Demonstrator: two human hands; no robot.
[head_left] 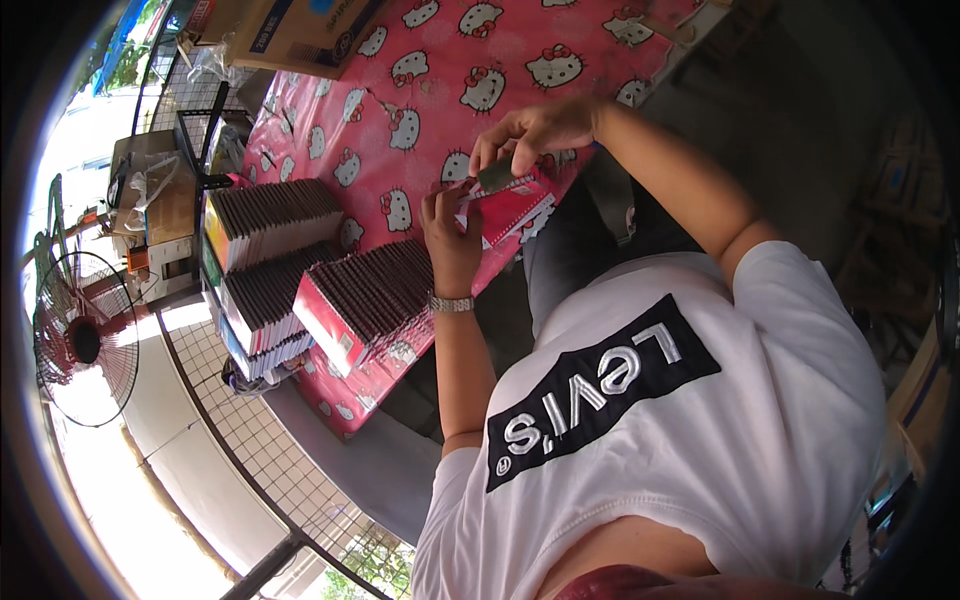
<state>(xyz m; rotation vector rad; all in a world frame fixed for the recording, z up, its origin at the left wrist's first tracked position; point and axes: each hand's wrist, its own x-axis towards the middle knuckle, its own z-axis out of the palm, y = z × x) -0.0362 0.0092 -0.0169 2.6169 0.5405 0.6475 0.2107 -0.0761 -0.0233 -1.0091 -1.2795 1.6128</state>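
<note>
A spiral notebook with a red-pink cover [512, 218] lies at the near edge of the pink table, its coil along the far side. My right hand [548, 132] is closed over the coil, thumb and fingers pinching a small dark green flat piece [496, 178]. My left hand [452, 232], with a metal-band watch [452, 304] on the wrist, is closed at the coil's left end, thumb and fingertips on the notebook's corner. What lies between those left fingertips is too small to make out.
Left of my left forearm stand tall stacks of spiral notebooks, one with red covers [345, 315] and others [270, 225] behind it. A cardboard box [300, 35] sits at the table's far left. A fan [85, 340] stands left, beside a wire-mesh railing [235, 430].
</note>
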